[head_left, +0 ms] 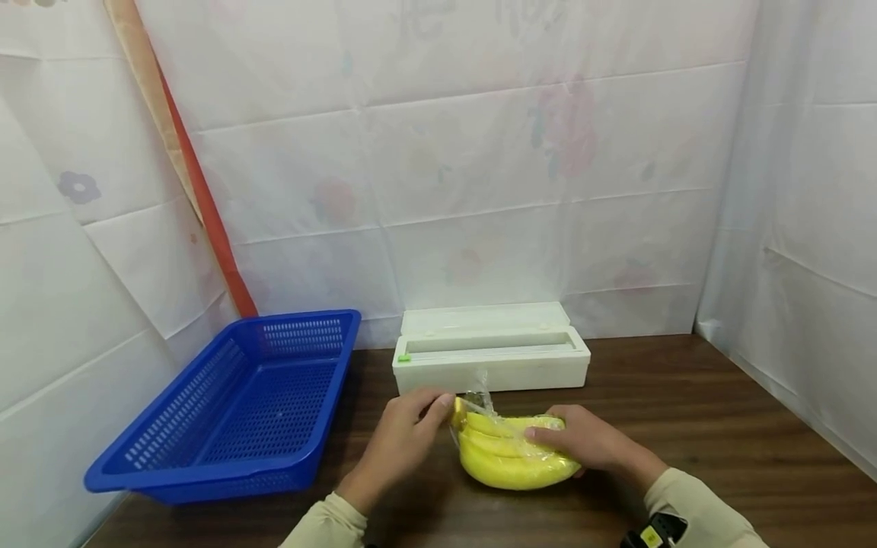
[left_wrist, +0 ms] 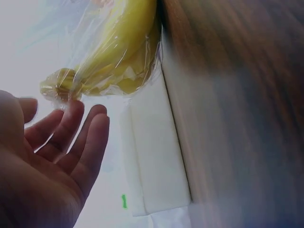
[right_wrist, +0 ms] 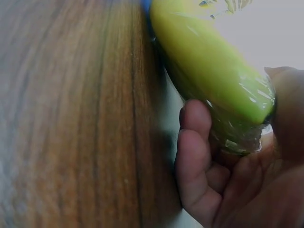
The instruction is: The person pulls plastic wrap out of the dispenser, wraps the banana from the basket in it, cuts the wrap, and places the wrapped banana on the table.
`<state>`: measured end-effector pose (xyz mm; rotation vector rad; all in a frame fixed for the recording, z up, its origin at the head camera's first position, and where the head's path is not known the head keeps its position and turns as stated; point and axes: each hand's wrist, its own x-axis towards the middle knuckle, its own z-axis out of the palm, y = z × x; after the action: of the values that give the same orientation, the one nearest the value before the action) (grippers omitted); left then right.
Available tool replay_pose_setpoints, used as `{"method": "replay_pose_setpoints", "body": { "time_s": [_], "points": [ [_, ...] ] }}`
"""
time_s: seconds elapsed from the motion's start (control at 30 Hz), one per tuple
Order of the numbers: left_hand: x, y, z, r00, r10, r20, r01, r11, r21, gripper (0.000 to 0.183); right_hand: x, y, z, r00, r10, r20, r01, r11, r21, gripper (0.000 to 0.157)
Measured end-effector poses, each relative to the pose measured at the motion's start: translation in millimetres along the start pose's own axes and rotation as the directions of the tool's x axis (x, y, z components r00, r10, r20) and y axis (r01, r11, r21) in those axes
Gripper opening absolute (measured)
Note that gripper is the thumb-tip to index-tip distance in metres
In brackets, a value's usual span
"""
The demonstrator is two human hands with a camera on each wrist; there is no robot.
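A bunch of bananas, wrapped in clear plastic film, is held close over the table. My right hand grips its tip end, thumb on top and fingers curled round beneath; in the right wrist view the film lies tight and shiny over the banana. At the other end, my left hand has its fingertips right at the stem end, fingers loosely extended and thumb apart from them. A loose twist of film stands up near the stems.
Behind the bananas stands a long white box with its lid raised, a roll inside and a green mark at its left corner. A blue plastic basket sits to the left on the brown wooden table. White patterned sheets hang around.
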<state>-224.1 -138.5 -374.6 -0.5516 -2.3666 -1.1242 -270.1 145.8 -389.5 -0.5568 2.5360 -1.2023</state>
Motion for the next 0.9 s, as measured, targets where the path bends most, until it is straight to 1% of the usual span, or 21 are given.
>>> {"method": "replay_pose_setpoints", "body": {
  "time_s": [0.07,0.17,0.23,0.33,0.4,0.47,0.53,0.57,0.6,0.7,0.77,0.8,0.83,0.87,0.9],
  "points": [
    [-0.2,-3.5,0.0,1.0,-0.021,0.016,0.021,0.999,-0.041,0.019,0.0,0.6,0.1,1.0,-0.006,0.003,0.006,1.0,0.004,0.048],
    [0.8,-8.3,-0.1,0.996,-0.065,0.067,0.071,0.993,-0.09,0.017,0.8,1.5,0.7,1.0,0.001,0.008,-0.002,1.0,0.016,0.048],
    [3.4,-10.3,-1.1,0.99,-0.099,0.104,0.11,0.988,-0.111,0.015,2.1,2.1,1.1,1.0,0.006,0.007,-0.006,1.0,0.019,0.048],
    [12.2,-11.8,-5.4,0.973,-0.143,0.18,0.166,0.978,-0.122,0.017,3.6,3.4,2.0,1.0,0.011,0.002,-0.011,1.0,0.019,0.047],
    [21.7,-11.8,-11.2,0.959,-0.135,0.248,0.161,0.983,-0.089,0.021,3.6,4.0,2.3,1.0,0.006,-0.002,-0.006,1.0,0.019,0.047],
    [32.9,-9.4,-16.8,0.938,-0.111,0.33,0.13,0.991,-0.036,0.028,2.2,5.5,2.2,1.0,0.002,-0.01,-0.002,1.0,0.022,0.046],
    [43.3,-5.9,-22.1,0.908,-0.08,0.411,0.08,0.997,0.017,0.037,0.7,6.2,2.6,1.0,-0.001,-0.018,0.001,1.0,0.025,0.045],
    [48.1,-3.8,-24.1,0.89,-0.067,0.45,0.058,0.998,0.034,0.04,0.4,6.7,2.9,1.0,-0.003,-0.02,0.004,1.0,0.027,0.045],
    [52.4,-1.5,-25.4,0.867,-0.065,0.493,0.05,0.998,0.044,0.044,0.2,7.1,3.5,1.0,-0.003,-0.024,0.004,1.0,0.03,0.045],
    [63.5,4.8,-26.4,0.788,-0.071,0.611,0.054,0.997,0.047,0.052,0.7,7.4,4.7,0.999,0.005,-0.035,-0.004,1.0,0.03,0.045],
    [70.0,8.1,-25.3,0.74,-0.072,0.669,0.064,0.997,0.036,0.054,1.9,7.4,5.0,0.999,0.012,-0.04,-0.011,1.0,0.025,0.046],
    [72.7,9.2,-24.4,0.719,-0.081,0.691,0.081,0.996,0.032,0.055,2.6,7.2,5.1,0.999,0.017,-0.044,-0.016,1.0,0.022,0.046],
    [75.0,10.4,-24.0,0.705,-0.089,0.704,0.096,0.995,0.03,0.055,3.2,6.8,5.0,0.999,0.019,-0.049,-0.018,1.0,0.017,0.046],
    [77.0,11.0,-23.5,0.695,-0.098,0.712,0.11,0.993,0.03,0.054,3.8,6.3,4.7,0.998,0.018,-0.053,-0.017,1.0,0.014,0.047],
    [78.6,11.2,-23.2,0.69,-0.104,0.716,0.119,0.992,0.029,0.053,4.1,5.6,4.6,0.998,0.019,-0.056,-0.018,1.0,0.014,0.047]
  ]
}}
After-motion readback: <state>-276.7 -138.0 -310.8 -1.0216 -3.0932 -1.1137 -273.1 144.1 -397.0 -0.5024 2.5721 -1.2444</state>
